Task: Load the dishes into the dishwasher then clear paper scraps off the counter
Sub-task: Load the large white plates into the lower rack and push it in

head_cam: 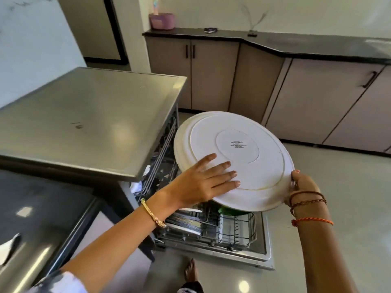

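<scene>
Left sleeve (57, 281): pale patterned fabric, nearest the lens, bottom left; forearm runs up from it.
Bangle (152, 215): gold, rigid, on the left wrist.
Left hand (203, 180): fingers straight and spread, lying flat on the plate's underside; no curl round anything.
Plate (234, 159): large, round, white, matte, held underside up and tilted; raised foot ring, small dark print in the centre; held between both hands above the rack. A second white rim shows along its far-left edge, cannot tell if another plate is behind.
Right hand (301, 185): curled round the plate's right rim, thumb on the top edge, pinching it.
Threads (307, 203): brown and orange cords, braided, on the right wrist.
Rack (230, 229): grey wire grid, pulled out, directly below both hands; thin metal pieces lie flat in its left part, below the left wrist.
Green item (231, 211): glossy, curved, in the rack under the plate's near edge; mostly hidden.
Dishwasher door (264, 250): steel, flat, dropped open under the rack.
Worktop (84, 115): brushed steel, square-cornered, left of the left hand, a dark smudge on it.
Foot (190, 269): bare, on the smooth pale floor, below the hands.
Cabinets (285, 96): beige flat doors, dark bar handles, black glossy top, beyond the plate.
</scene>
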`<state>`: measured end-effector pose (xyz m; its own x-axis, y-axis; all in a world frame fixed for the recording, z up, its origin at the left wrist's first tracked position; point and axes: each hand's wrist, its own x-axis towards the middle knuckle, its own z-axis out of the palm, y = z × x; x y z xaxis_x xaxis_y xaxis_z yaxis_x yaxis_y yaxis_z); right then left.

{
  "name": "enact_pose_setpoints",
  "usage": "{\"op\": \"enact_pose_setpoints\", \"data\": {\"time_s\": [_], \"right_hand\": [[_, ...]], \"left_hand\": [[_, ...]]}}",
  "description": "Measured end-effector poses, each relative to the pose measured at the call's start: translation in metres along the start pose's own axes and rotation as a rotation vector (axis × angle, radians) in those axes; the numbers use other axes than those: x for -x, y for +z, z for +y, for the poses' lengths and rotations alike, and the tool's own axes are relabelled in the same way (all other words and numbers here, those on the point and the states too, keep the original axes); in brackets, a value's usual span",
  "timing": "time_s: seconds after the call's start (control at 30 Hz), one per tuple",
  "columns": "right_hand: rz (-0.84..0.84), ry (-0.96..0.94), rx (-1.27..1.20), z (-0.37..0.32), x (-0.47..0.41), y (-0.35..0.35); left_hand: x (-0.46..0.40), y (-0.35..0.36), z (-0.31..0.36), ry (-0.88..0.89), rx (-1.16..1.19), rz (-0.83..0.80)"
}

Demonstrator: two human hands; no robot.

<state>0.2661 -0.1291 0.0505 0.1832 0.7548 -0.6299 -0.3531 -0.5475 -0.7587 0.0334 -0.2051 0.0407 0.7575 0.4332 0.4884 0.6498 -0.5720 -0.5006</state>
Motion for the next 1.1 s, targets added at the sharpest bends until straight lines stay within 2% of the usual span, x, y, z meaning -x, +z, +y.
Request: {"op": "enact_pose_setpoints", "data": {"time_s": [0.13, 0.23, 0.37, 0.47, 0.53, 0.63, 0.7, 0.77, 0.83, 0.9, 1.0, 1.1], "right_hand": [[0.031, 0.061, -0.171, -0.027, -0.026, 0.009], [-0.039, 0.067, -0.327, -0.050, -0.046, 0.028], [-0.067, -0.052, -0.132, -0.065, -0.081, 0.054], [0.139, -0.356, 0.163, -0.060, -0.099, 0.076], [0.207, -0.663, 0.429, -0.055, -0.107, 0.086], [0.086, -0.989, 0.856, -0.060, -0.119, 0.101], [-0.088, -1.099, 0.970, -0.070, -0.133, 0.110], [-0.371, -1.122, 1.019, -0.079, -0.142, 0.117], [-0.498, -1.153, 1.148, -0.083, -0.154, 0.123], [-0.441, -1.246, 1.241, -0.087, -0.177, 0.128], [-0.315, -1.396, 1.188, -0.082, -0.214, 0.140], [-0.207, -1.398, 1.117, -0.071, -0.240, 0.155]], "left_hand": [[-0.034, 0.040, -0.033, -0.093, 0.253, 0.163], [-0.051, 0.065, -0.064, -0.284, 0.500, 0.239], [-0.047, 0.108, -0.098, -0.487, 0.723, 0.253], [-0.047, 0.137, -0.117, -0.589, 0.790, 0.240], [-0.048, 0.150, -0.123, -0.605, 0.799, 0.203], [-0.048, 0.165, -0.136, -0.595, 0.810, 0.149], [-0.049, 0.172, -0.147, -0.620, 0.818, 0.121], [-0.049, 0.178, -0.154, -0.668, 0.834, 0.094], [-0.048, 0.186, -0.161, -0.717, 0.885, 0.048], [-0.054, 0.196, -0.171, -0.754, 0.924, -0.028], [-0.067, 0.212, -0.185, -0.758, 0.914, -0.211], [-0.072, 0.232, -0.206, -0.790, 0.811, -0.368]]}}
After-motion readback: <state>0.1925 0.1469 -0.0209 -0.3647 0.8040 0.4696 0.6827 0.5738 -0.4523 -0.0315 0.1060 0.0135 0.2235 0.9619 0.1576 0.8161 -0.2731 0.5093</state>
